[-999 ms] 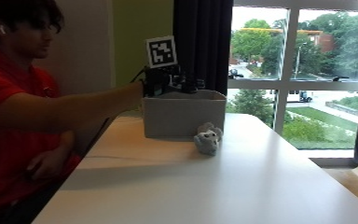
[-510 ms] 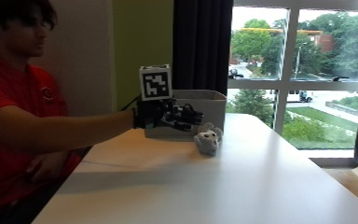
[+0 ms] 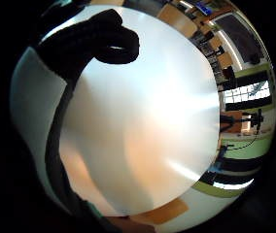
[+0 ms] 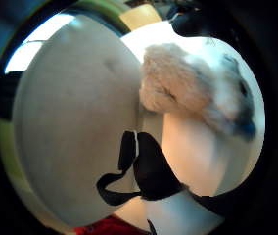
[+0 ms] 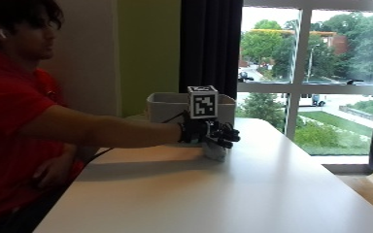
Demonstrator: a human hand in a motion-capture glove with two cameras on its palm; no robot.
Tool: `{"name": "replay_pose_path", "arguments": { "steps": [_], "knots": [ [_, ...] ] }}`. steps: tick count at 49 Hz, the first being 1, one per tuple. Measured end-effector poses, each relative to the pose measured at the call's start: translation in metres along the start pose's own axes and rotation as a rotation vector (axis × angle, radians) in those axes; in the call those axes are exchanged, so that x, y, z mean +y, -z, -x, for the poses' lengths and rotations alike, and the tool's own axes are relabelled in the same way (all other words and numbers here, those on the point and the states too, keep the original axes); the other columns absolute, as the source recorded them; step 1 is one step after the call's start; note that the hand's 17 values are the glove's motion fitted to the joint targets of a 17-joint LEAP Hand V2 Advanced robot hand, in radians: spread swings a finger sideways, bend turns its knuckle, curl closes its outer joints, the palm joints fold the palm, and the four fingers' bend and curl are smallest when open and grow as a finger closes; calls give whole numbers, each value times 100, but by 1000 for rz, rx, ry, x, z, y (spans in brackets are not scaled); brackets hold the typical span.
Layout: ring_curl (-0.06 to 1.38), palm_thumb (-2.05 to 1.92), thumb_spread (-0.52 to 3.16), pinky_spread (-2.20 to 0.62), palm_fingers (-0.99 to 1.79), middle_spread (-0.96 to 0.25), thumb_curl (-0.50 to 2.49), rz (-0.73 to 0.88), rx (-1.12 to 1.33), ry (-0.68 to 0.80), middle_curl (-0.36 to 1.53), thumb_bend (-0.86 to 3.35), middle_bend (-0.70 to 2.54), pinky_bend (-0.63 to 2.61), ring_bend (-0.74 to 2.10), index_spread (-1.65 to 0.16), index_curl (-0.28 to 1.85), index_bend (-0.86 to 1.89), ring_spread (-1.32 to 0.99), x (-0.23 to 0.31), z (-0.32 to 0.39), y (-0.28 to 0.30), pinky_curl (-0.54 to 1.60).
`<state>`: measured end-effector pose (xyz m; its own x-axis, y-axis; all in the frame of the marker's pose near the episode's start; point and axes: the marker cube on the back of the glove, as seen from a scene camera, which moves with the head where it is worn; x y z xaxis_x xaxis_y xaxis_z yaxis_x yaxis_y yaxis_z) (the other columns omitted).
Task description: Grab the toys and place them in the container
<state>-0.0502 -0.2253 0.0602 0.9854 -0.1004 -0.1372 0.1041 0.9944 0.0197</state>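
Step in hand: the reach for a toy [image 5: 215,152], judged not yet a grasp. The toy lies on the table [image 5: 251,194], just in front of the container [image 5: 167,103]. The right hand [image 5: 209,133] hovers directly over it, arm stretched out level across the table, palm down. Its fingers [image 5: 228,137] hang loosely curled and hold nothing. The thumb-side palm view shows the toy close beneath, beside the container's wall. Next move calls for lowering and closing round the toy.

Person in a red short-sleeved shirt [image 5: 8,107], seemingly a white earbud [image 5: 3,33], black-gloved grip [image 5: 209,133].
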Motion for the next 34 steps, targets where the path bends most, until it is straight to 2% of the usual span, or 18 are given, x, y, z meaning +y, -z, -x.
{"name": "replay_pose_path", "arguments": {
  "steps": [13,20,27,29,34],
  "knots": [
    [23,8,116,4,12,-13,31,38,89,7,37,1,17,93,33,-43,43,16,-9,-27,20,-23,34],
    [27,16,117,-2,23,-15,34,20,120,17,35,2,17,106,48,-44,37,11,-13,-28,12,-29,37],
    [32,16,118,-11,48,-24,34,-1,128,3,37,-1,27,98,72,-48,33,14,-27,-29,10,-31,34],
    [34,16,119,-14,67,-30,34,-2,144,17,40,-2,37,89,81,-49,34,20,-33,-28,8,-30,31],
    [37,20,121,-23,86,-37,36,-37,155,35,42,0,42,83,88,-48,37,25,-41,-25,8,-27,30]
  ]
}}
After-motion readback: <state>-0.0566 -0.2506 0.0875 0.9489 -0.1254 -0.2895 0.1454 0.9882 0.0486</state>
